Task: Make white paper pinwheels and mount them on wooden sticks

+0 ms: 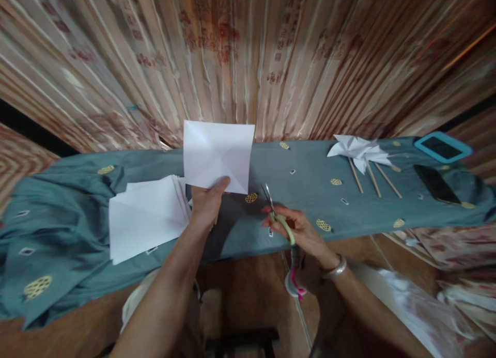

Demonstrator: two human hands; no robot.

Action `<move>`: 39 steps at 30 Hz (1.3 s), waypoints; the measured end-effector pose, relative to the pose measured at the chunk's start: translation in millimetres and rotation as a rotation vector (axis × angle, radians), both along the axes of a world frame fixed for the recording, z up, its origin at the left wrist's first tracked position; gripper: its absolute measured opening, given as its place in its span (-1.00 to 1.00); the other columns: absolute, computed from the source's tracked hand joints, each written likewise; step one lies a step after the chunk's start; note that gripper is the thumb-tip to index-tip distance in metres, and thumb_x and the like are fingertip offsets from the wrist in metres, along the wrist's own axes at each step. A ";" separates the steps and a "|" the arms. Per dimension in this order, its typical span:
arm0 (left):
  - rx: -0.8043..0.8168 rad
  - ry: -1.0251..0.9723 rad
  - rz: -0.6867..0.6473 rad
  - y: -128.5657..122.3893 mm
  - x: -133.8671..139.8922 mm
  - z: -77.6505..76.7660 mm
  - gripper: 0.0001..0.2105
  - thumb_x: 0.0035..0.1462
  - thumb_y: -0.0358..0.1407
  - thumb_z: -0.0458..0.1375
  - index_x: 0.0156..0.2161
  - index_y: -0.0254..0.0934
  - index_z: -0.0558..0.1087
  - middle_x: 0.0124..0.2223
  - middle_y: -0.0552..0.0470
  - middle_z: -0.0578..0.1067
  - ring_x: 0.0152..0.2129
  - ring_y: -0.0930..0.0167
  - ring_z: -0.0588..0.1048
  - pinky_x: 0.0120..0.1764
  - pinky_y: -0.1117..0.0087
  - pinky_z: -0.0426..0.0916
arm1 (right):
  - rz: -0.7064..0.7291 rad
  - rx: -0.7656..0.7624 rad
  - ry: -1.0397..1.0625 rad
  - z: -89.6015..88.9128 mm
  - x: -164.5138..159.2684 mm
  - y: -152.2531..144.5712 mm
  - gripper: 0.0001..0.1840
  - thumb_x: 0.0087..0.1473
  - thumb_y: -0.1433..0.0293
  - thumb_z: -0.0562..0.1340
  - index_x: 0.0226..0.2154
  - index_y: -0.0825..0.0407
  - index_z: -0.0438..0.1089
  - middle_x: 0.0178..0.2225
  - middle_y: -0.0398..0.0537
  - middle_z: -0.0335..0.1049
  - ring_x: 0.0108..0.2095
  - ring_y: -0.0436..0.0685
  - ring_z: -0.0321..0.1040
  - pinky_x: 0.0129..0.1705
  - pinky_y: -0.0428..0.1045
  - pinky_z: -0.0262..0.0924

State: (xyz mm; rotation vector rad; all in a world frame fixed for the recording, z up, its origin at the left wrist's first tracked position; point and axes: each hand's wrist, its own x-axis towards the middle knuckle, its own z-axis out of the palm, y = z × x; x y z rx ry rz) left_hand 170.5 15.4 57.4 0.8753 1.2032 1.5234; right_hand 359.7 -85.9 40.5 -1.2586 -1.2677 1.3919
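Observation:
My left hand (207, 200) grips a white square sheet of paper (217, 154) by its lower edge, thumb on the front. Faint diagonal creases cross the sheet, which is held up over the table. In my right hand (296, 226) is a pair of scissors (284, 229) with pale yellow-green handles. Their blades point up and away, apart from the paper, and look slightly parted. Left of my left hand lies a stack of white paper sheets (149, 218).
Several white paper pinwheels (360, 150) on wooden sticks (374, 181) lie to the right. Beyond them are a black phone (436, 184) and a blue-framed device (443, 146). A green patterned cloth (302, 192) covers the narrow table. A pleated curtain (248, 63) hangs directly behind.

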 end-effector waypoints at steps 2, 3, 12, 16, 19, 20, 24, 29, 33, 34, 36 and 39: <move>0.004 -0.027 -0.016 1.0 -0.9 0.8 -0.60 -0.33 -0.31 0.35 -0.26 -0.31 0.47 -0.34 -0.02 0.56 -0.43 0.35 0.53 -0.34 0.35 0.46 | 0.104 -0.020 -0.022 -3.2 -4.2 -6.5 -0.55 -0.05 0.14 0.38 -0.12 0.01 0.48 -0.40 -0.13 0.44 -0.47 -0.05 0.26 -0.43 -0.11 0.18; 0.006 -0.030 -0.033 0.7 -0.4 0.0 -0.60 -0.32 -0.31 0.35 -0.25 -0.32 0.48 -0.34 -0.02 0.56 -0.43 0.35 0.53 -0.33 0.34 0.46 | 0.137 -0.027 -0.031 -4.3 -6.0 -8.4 -0.55 -0.04 0.16 0.38 -0.10 0.01 0.48 -0.39 -0.13 0.44 -0.45 -0.04 0.27 -0.41 -0.11 0.19; 0.026 0.028 -0.157 -5.2 8.6 -12.0 -0.61 -0.31 -0.35 0.34 -0.24 -0.33 0.47 -0.39 0.04 0.55 -0.37 0.32 0.52 -0.27 0.34 0.42 | 0.171 -0.046 -0.023 -4.5 -4.7 -3.7 -0.53 -0.01 0.09 0.35 -0.10 0.02 0.49 -0.39 -0.13 0.41 -0.42 -0.03 0.24 -0.37 -0.10 0.19; -0.006 0.016 -0.140 -6.7 11.0 -11.1 -0.64 -0.34 -0.35 0.35 -0.30 -0.31 0.46 -0.38 0.06 0.54 -0.41 0.35 0.51 -0.30 0.36 0.40 | 0.146 -0.049 -0.020 -5.4 -6.7 -2.9 -0.52 -0.01 0.08 0.34 -0.10 0.01 0.50 -0.41 -0.13 0.41 -0.43 -0.02 0.21 -0.41 -0.10 0.15; -0.017 0.008 -0.145 -8.2 12.1 -10.3 -0.66 -0.34 -0.34 0.35 -0.33 -0.30 0.45 -0.38 0.06 0.54 -0.41 0.35 0.50 -0.31 0.37 0.38 | 0.129 -0.042 0.002 -6.5 -7.9 -2.3 -0.56 -0.01 0.10 0.34 -0.12 0.00 0.52 -0.43 -0.14 0.41 -0.45 -0.02 0.20 -0.45 -0.11 0.13; -0.016 0.006 -0.150 -8.7 12.4 -10.1 -0.67 -0.34 -0.35 0.35 -0.33 -0.29 0.45 -0.38 0.06 0.54 -0.40 0.35 0.50 -0.31 0.37 0.38 | 0.126 -0.040 0.013 -6.9 -8.0 -2.1 -0.57 -0.02 0.10 0.35 -0.13 -0.01 0.53 -0.44 -0.15 0.40 -0.46 -0.02 0.19 -0.46 -0.10 0.12; 0.005 -0.011 -0.175 -10.1 13.1 -9.6 -0.69 -0.34 -0.36 0.34 -0.35 -0.28 0.45 -0.38 0.06 0.54 -0.42 0.37 0.49 -0.32 0.40 0.38 | 0.114 -0.031 0.033 -7.8 -7.7 -1.2 -0.55 -0.03 0.11 0.36 -0.12 0.00 0.53 -0.45 -0.14 0.41 -0.49 -0.02 0.17 -0.48 -0.10 0.11; 0.016 -0.016 -0.187 -10.3 14.1 -11.2 -0.74 -0.31 -0.37 0.34 -0.39 -0.28 0.43 -0.42 0.09 0.51 -0.47 0.41 0.47 -0.36 0.42 0.37 | 0.115 -0.045 0.022 -8.4 -7.7 -0.9 -0.56 -0.03 0.11 0.36 -0.14 0.01 0.53 -0.46 -0.15 0.40 -0.49 -0.03 0.16 -0.48 -0.10 0.08; 0.006 -0.010 -0.193 -10.3 14.2 -13.9 -0.72 -0.31 -0.37 0.35 -0.38 -0.26 0.44 -0.41 0.09 0.52 -0.46 0.40 0.48 -0.33 0.41 0.40 | 0.120 -0.040 0.007 -8.2 -7.5 -0.9 -0.57 -0.02 0.11 0.35 -0.14 0.01 0.53 -0.46 -0.15 0.40 -0.50 -0.04 0.15 -0.48 -0.11 0.07; -0.001 -0.004 -0.196 -10.3 14.0 -14.5 -0.72 -0.31 -0.36 0.35 -0.38 -0.26 0.45 -0.41 0.09 0.52 -0.46 0.40 0.48 -0.33 0.40 0.40 | 0.120 -0.040 0.006 -8.2 -7.4 -0.9 -0.57 -0.02 0.11 0.35 -0.13 0.01 0.53 -0.46 -0.15 0.40 -0.50 -0.04 0.15 -0.48 -0.11 0.08; -0.010 0.013 -0.196 -10.2 13.7 -15.0 -0.72 -0.31 -0.35 0.35 -0.38 -0.27 0.45 -0.42 0.08 0.53 -0.46 0.38 0.49 -0.33 0.39 0.40 | 0.117 -0.041 0.009 -8.1 -7.1 -1.1 -0.56 -0.02 0.12 0.35 -0.12 0.01 0.52 -0.45 -0.15 0.40 -0.50 -0.04 0.16 -0.48 -0.11 0.09; -0.022 0.020 -0.188 -10.2 13.4 -14.8 -0.71 -0.32 -0.36 0.35 -0.37 -0.28 0.45 -0.41 0.06 0.54 -0.44 0.37 0.50 -0.34 0.39 0.40 | 0.116 -0.040 0.010 -8.2 -7.0 -1.3 -0.57 -0.02 0.12 0.35 -0.12 0.00 0.53 -0.45 -0.15 0.41 -0.48 -0.03 0.18 -0.48 -0.11 0.10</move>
